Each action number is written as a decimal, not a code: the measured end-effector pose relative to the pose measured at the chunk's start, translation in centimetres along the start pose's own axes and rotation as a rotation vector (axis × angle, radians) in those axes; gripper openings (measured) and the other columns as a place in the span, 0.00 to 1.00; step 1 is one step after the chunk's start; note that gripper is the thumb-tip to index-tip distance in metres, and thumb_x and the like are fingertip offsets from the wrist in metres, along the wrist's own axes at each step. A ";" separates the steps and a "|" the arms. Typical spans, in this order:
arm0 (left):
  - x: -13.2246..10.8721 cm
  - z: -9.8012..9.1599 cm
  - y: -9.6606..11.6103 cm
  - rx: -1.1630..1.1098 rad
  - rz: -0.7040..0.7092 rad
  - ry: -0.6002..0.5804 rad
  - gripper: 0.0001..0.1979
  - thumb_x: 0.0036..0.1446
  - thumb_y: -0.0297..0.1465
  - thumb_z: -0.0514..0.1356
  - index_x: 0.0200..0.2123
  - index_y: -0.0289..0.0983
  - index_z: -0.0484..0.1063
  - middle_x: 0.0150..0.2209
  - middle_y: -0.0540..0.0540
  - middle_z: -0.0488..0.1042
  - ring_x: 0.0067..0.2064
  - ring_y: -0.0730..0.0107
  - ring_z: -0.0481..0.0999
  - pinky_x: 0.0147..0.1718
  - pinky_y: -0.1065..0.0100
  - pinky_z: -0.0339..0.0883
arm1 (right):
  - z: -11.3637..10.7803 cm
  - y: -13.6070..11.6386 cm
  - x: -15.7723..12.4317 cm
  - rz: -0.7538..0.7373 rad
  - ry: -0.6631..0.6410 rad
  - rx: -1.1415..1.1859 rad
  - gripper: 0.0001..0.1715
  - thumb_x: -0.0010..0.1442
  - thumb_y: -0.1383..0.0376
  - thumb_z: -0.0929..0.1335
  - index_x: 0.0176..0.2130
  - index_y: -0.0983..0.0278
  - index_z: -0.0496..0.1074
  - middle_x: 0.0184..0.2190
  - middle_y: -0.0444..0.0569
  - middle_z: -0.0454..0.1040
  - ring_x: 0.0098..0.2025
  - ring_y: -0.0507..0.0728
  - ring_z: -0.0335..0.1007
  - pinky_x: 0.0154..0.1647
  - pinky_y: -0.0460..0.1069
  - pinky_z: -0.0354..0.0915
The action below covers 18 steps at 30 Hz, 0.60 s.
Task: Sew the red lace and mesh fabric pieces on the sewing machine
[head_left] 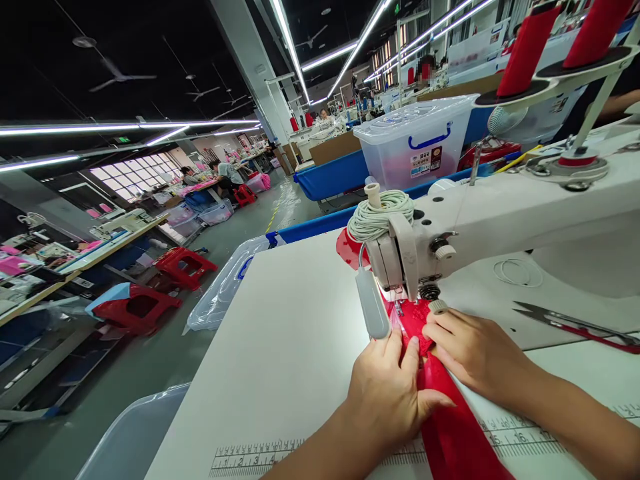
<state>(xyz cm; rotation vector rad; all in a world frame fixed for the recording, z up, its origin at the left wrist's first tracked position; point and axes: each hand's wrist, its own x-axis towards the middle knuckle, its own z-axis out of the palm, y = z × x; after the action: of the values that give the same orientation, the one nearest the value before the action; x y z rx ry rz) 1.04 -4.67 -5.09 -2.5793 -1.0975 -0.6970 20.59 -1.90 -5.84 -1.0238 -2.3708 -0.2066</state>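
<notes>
Red, long, narrow fabric (457, 423) is lying across a smooth white bench (280, 347), stretching from the bottom of the view up to the metal presser foot (399, 308) of a white sewing machine (530, 207). The left hand (387, 383) is resting on the fabric's left side just before the foot, its fingers extending forward and lying nearly flat, its thumb spreading wide to the right over the cloth. The right hand (473, 350) is holding the fabric's right edge, its fingers drawing close together on the cloth; their undersides are hidden.

A slim grey lamp (373, 303) is hanging beside the needle area, just above the left fingertips, and a coil of pale green cord (383, 217) is sitting on the machine's head. To the right of the right hand, dark-bladed shears with a red handle (580, 323) are lying on the machine's bed. A printed black ruler scale (520, 437) is running along the near part of the bench, passing under the fabric. Red cones of thread (527, 50) are standing above the machine, and a clear plastic box with a blue handle (395, 150) is sitting beyond it.
</notes>
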 end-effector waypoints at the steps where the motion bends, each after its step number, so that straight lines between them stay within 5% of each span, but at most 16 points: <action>1: 0.1 0.0 -0.1 0.000 -0.001 -0.001 0.42 0.64 0.56 0.34 0.47 0.30 0.75 0.45 0.32 0.76 0.42 0.56 0.79 0.38 0.60 0.77 | 0.0 0.0 0.1 0.002 -0.004 0.002 0.12 0.57 0.76 0.61 0.33 0.62 0.68 0.30 0.47 0.71 0.29 0.55 0.66 0.25 0.49 0.56; 18: 0.3 -0.1 0.1 0.064 -0.030 0.030 0.47 0.61 0.59 0.29 0.47 0.31 0.76 0.38 0.36 0.77 0.39 0.54 0.76 0.40 0.55 0.71 | 0.4 0.2 0.2 0.057 0.003 -0.016 0.15 0.57 0.78 0.59 0.34 0.61 0.68 0.31 0.47 0.73 0.28 0.55 0.67 0.23 0.49 0.54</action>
<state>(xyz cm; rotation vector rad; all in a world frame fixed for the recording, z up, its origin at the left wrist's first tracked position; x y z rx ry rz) 1.25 -4.56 -4.87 -2.4965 -1.1325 -0.6936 20.44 -1.47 -6.10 -1.0963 -2.3373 -0.2057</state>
